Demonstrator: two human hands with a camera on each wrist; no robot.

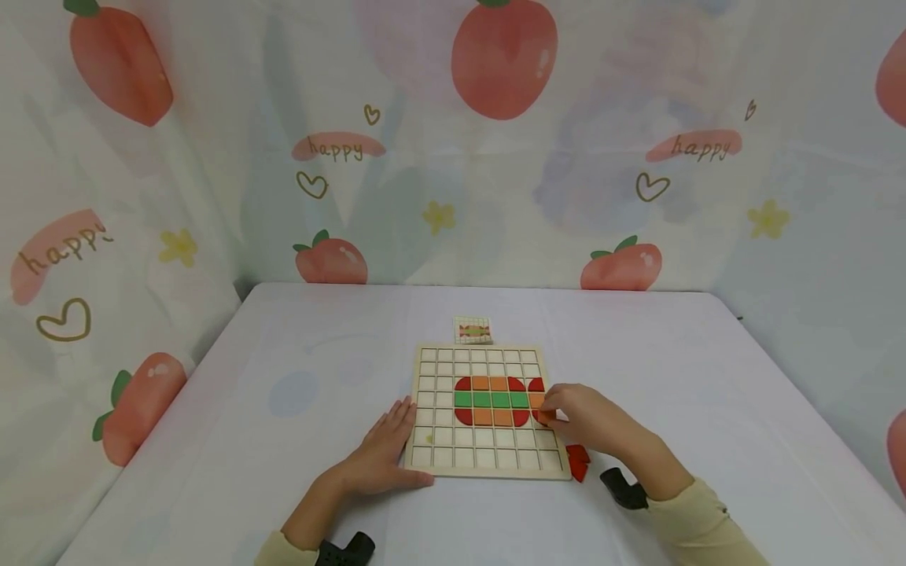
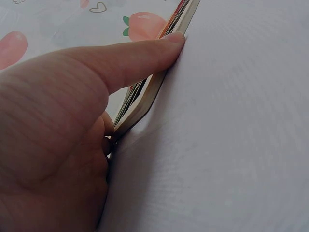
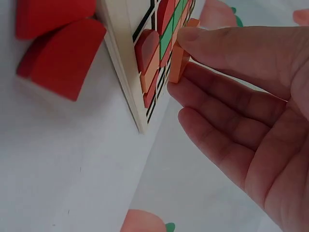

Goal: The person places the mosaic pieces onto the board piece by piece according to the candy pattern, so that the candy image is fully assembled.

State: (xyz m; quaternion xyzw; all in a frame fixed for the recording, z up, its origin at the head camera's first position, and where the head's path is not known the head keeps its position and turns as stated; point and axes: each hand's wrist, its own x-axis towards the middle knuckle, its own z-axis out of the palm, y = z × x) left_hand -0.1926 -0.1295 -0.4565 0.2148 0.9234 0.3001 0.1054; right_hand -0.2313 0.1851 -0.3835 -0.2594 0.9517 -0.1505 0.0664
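Note:
A wooden grid board (image 1: pixel 442 457) lies on the table, with red, orange and green tiles (image 1: pixel 491 400) set in its middle and right-hand squares. My left hand (image 1: pixel 375 462) rests at the board's near left corner, fingers straight along the left edge. In the left wrist view, the thumb (image 2: pixel 145 60) lies against the board's front edge. At the board's right side, my right hand (image 1: pixel 594 417) pinches an orange tile (image 3: pixel 178 64) between thumb and fingers, close over the board. Red tiles with a curved side (image 3: pixel 70 63) lie on the table beside the board's right edge.
Behind the board is a small pattern card (image 1: pixel 473 330) showing a similar coloured design on a grid. A white cloth covers the table (image 1: pixel 318 330). Fruit-printed curtains (image 1: pixel 439 157) stand behind and at both sides. Black wrist straps (image 1: pixel 626 489) sit at both wrists.

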